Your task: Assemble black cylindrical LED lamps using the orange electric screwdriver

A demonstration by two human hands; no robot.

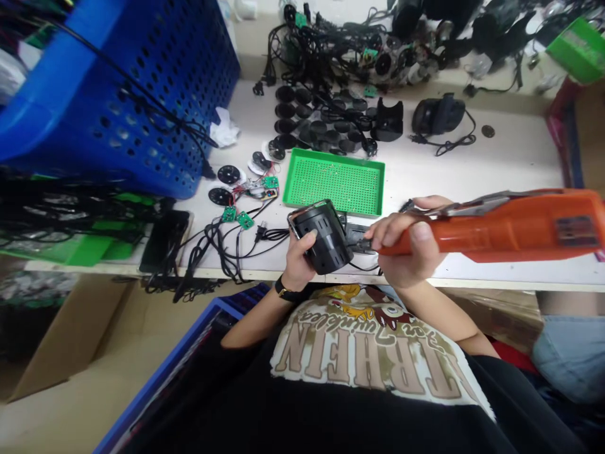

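Observation:
My left hand (301, 260) is wrapped around a black slotted cylindrical housing (326, 236), held tilted over the front of the bench. My right hand (409, 239) grips an orange electric screwdriver (510, 226), which lies sideways and points left. Its tip comes close to the right end of the housing; I cannot tell whether they touch. Just beyond the housing sits a green perforated tray (333, 180) with tiny screws scattered in it. A dark grey and silver item lies partly hidden between the two hands.
To the left stands a large blue basket (142, 94). Small green circuit boards (244, 220), black discs (229, 174) and cables (212, 246) lie near it. Several black cups (307, 120) and a tangle of cords fill the back. A black corded device (438, 113) sits at back right.

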